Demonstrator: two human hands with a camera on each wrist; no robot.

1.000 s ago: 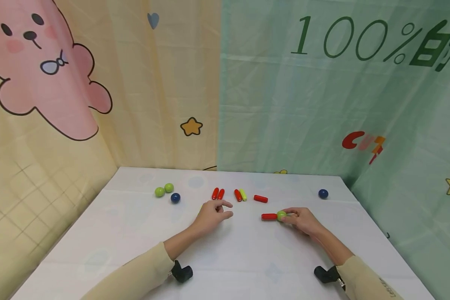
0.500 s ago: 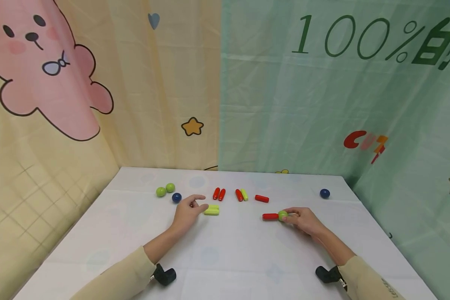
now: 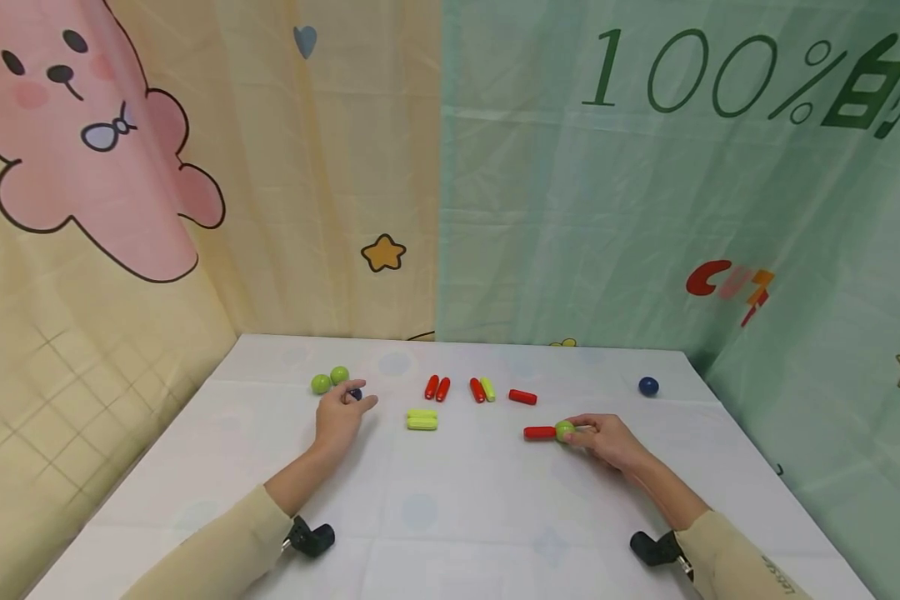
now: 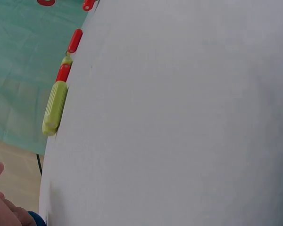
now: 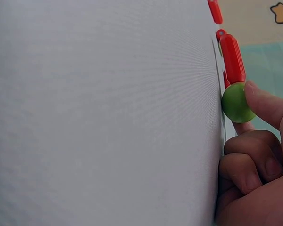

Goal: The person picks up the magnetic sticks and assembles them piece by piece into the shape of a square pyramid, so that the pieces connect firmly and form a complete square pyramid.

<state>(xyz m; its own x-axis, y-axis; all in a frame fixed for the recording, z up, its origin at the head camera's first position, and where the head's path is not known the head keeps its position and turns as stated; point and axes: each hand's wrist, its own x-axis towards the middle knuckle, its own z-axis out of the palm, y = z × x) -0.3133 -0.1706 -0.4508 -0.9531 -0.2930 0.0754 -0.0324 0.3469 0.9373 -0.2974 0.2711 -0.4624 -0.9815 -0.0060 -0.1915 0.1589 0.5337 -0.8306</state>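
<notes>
My right hand (image 3: 607, 439) pinches a green ball (image 3: 564, 431) between thumb and fingers. One end of a red rod (image 3: 538, 433) touches that ball, and the right wrist view shows the rod (image 5: 233, 59) reaching away from it. My left hand (image 3: 337, 423) is at a dark blue ball (image 3: 356, 393), partly hidden behind the fingers. Thumb and forefinger stand apart there; the left wrist view catches only an edge of the blue ball (image 4: 36, 218) beyond the fingers. Two green balls (image 3: 321, 383) lie just left of this hand.
Two yellow-green rods (image 3: 422, 423) lie side by side mid-table. Behind them are a red pair (image 3: 437, 387), a red rod beside a yellow-green rod (image 3: 488, 389), and a single red rod (image 3: 522, 397). Another blue ball (image 3: 648, 386) sits far right. Curtains (image 3: 330, 208) hang behind the white table (image 3: 450, 517).
My left hand has moved left from above the yellow-green rods, uncovering them, to the blue ball. My right hand stays on the green ball, with no visible movement.
</notes>
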